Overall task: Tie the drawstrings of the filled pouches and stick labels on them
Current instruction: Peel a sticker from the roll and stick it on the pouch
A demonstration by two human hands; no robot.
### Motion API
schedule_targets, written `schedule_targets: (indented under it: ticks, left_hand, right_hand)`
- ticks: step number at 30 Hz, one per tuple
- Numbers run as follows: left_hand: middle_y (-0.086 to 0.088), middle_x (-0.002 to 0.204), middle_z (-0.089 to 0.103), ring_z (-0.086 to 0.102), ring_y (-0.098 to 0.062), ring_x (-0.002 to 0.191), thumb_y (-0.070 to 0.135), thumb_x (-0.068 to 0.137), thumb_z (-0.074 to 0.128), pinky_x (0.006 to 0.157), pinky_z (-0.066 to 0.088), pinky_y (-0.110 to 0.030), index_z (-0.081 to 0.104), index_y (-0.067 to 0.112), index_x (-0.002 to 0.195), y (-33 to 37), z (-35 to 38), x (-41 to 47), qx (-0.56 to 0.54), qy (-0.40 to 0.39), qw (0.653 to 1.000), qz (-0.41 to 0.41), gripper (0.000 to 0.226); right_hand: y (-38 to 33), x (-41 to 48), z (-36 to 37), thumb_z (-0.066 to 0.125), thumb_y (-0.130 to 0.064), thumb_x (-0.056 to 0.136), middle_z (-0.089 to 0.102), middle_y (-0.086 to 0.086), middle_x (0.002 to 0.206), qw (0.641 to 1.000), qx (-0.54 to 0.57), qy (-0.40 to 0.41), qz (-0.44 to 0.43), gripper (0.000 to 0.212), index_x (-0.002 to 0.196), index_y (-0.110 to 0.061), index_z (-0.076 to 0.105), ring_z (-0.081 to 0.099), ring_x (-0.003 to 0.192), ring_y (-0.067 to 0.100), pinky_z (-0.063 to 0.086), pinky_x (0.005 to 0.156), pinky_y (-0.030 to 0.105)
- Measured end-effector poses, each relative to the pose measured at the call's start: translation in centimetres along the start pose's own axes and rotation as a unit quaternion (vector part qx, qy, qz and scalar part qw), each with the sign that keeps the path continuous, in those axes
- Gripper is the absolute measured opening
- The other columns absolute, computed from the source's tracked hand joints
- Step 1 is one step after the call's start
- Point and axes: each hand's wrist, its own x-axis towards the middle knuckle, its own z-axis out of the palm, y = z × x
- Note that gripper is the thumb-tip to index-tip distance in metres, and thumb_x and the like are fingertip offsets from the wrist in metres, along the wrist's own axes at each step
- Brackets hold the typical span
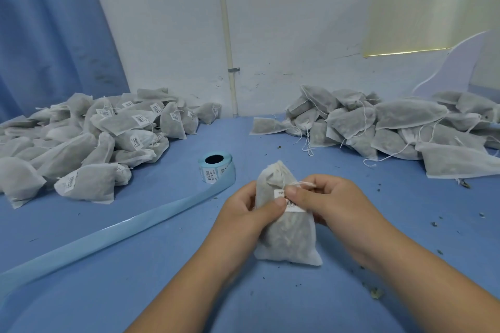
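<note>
Two hands gripped the pouch, its long axis pointing away from us: our left hand curled round its side, our right hand pinching the drawstring just above the label

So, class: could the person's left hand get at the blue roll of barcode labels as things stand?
Probably yes: the blue roll of barcode labels stands just beyond the left hand, only bare blue table between. But its grip is on the filled white fabric pouch, which it must release first.

A blue curtain hangs left of a white pipe (clamped low) on the wall.
</note>
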Motion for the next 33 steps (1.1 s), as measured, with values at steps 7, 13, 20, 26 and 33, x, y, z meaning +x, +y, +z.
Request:
schedule_targets:
  ticks: [7, 13, 20, 26, 33]
  left_hand:
    - [-0.021, 0.112, 0.071, 0.067, -0.032, 0.102, 0.020, 0.082, 0.065, 0.090, 0.054, -0.037, 0.072, 0.006, 0.107, -0.1, -0.3, 0.0, -0.066, -0.043, 0.997, -0.006, 0.029]
    - [-0.023, 0.103, 0.073, 0.072, -0.029, 0.089, 0.027, 0.084, 0.070, 0.074, 0.058, -0.034, 0.075, 0.005, 0.098, -0.1, 0.0, 0.1, -0.086, -0.014, 0.996, -0.027, 0.026]
    - [-0.015, 0.083, 0.072, 0.067, -0.025, 0.074, 0.021, 0.093, 0.062, 0.066, 0.054, -0.034, 0.073, 0.008, 0.085, -0.2, 0.2, 0.2, -0.048, 0.076, 0.996, -0.012, 0.019]
    - [-0.011, 0.078, 0.073, 0.068, -0.023, 0.070, 0.022, 0.092, 0.063, 0.069, 0.054, -0.038, 0.075, 0.018, 0.073, -0.3, 0.0, 0.5, -0.051, 0.129, 0.990, -0.003, 0.023]
    - [-0.010, 0.079, 0.073, 0.067, -0.023, 0.069, 0.024, 0.094, 0.062, 0.068, 0.053, -0.037, 0.072, 0.015, 0.080, -0.1, -0.5, 1.1, -0.092, 0.200, 0.975, 0.019, 0.020]
  right_hand:
    - [-0.2, -0.2, 0.5, 0.076, -0.038, 0.068, 0.069, 0.017, 0.073, 0.999, 0.038, 0.021, 0.003, 0.048, 0.080, 0.006, 0.061, 0.063, 0.065, 0.023, 0.051, 0.063, 0.032]
    - [0.1, -0.5, 1.1, 0.073, -0.034, 0.080, 0.064, 0.003, 0.059, 0.999, -0.008, 0.032, -0.018, 0.038, 0.076, 0.002, 0.062, 0.053, 0.051, 0.012, 0.043, 0.050, 0.021]
    - [0.5, -0.7, 1.6, 0.072, -0.043, 0.080, 0.065, 0.004, 0.067, 0.998, -0.053, -0.023, 0.031, 0.040, 0.082, -0.004, 0.063, 0.055, 0.060, 0.018, 0.045, 0.058, 0.034]
    - [0.5, -0.9, 2.0, 0.074, -0.038, 0.076, 0.070, 0.001, 0.072, 0.995, -0.045, -0.067, 0.055, 0.030, 0.089, -0.012, 0.066, 0.060, 0.057, 0.012, 0.045, 0.050, 0.023]
    - [1.0, -1.2, 3.0, 0.079, -0.040, 0.062, 0.072, -0.001, 0.091, 0.991, -0.097, -0.096, 0.005, 0.037, 0.096, -0.029, 0.067, 0.070, 0.071, 0.021, 0.052, 0.056, 0.030]
